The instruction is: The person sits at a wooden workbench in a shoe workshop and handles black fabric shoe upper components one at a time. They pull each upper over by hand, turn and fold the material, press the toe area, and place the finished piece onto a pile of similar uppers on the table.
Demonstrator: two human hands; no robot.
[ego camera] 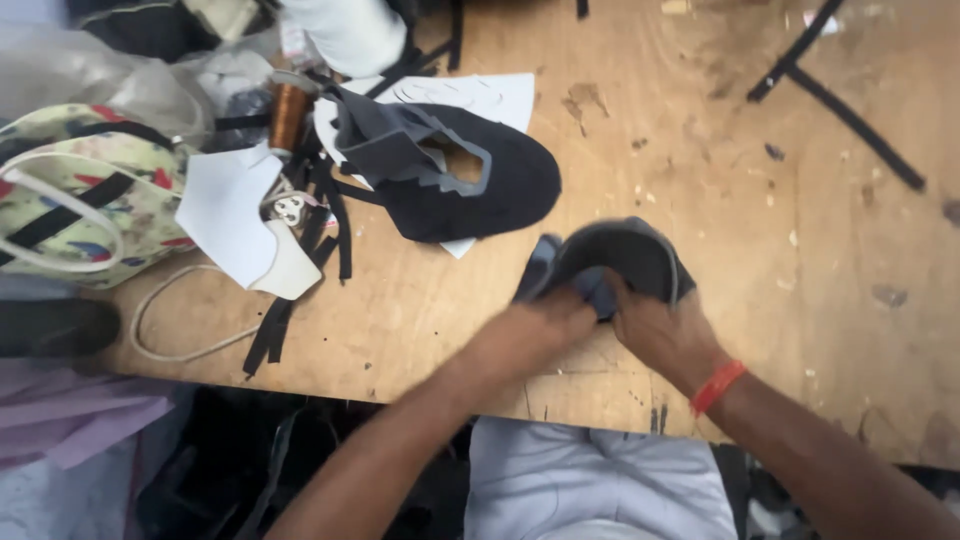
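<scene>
Head view: my left hand [560,310] & right hand [655,330] both pinch a dark upper [625,255], centre frame, mid-fold. Another cut upper [480,180] lies upper left on the table [700,150], untouched.

Matt dark cloth piece [625,255], scuffed wooden table [700,150]

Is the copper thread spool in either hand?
No: the copper thread spool stands far off at the table's upper left, while the left hand and right hand both grip the dark shoe upper.
</scene>
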